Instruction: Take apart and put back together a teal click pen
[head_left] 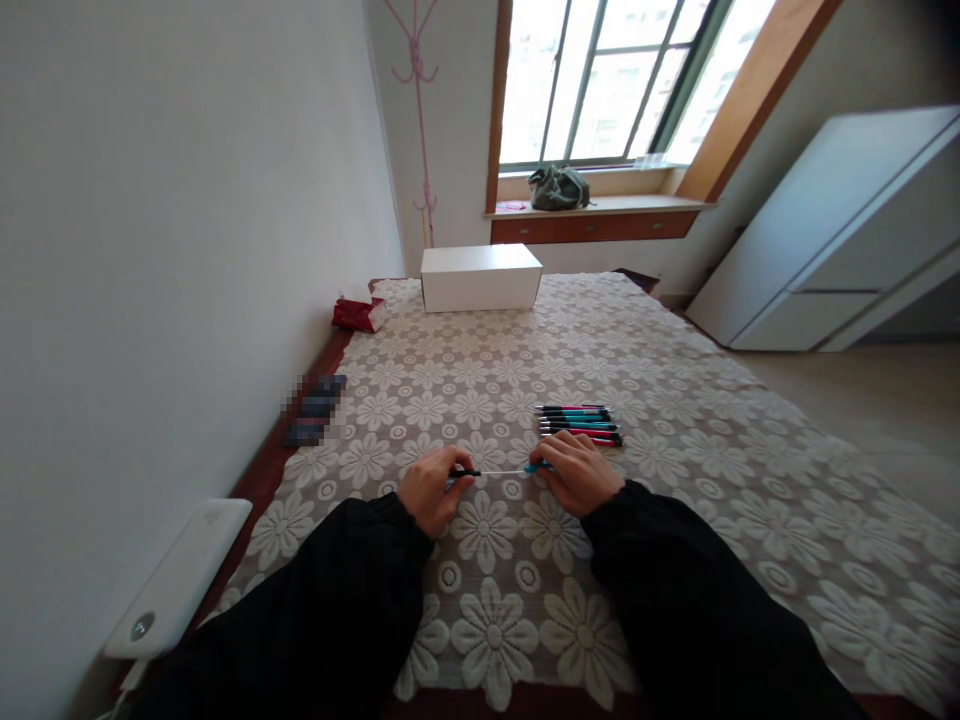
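Close above the tablecloth, my left hand point(431, 492) pinches a short black pen part point(468, 473) between thumb and fingers. A thin white pen refill point(501, 472) stretches from it across the gap to a blue pen barrel point(534, 466). My right hand point(579, 475) is closed on that barrel, and its fingers cover most of it. Just beyond the right hand lies a row of several pens point(576, 421) in red, black and teal, side by side with their tips to the left.
A flowered lace tablecloth point(495, 630) covers the table. At the far end stands a white box point(481, 280). Along the left edge are a red tissue pack point(358, 314), a blurred dark object point(315, 410) and a white power strip-like device point(180, 575) with a cable.
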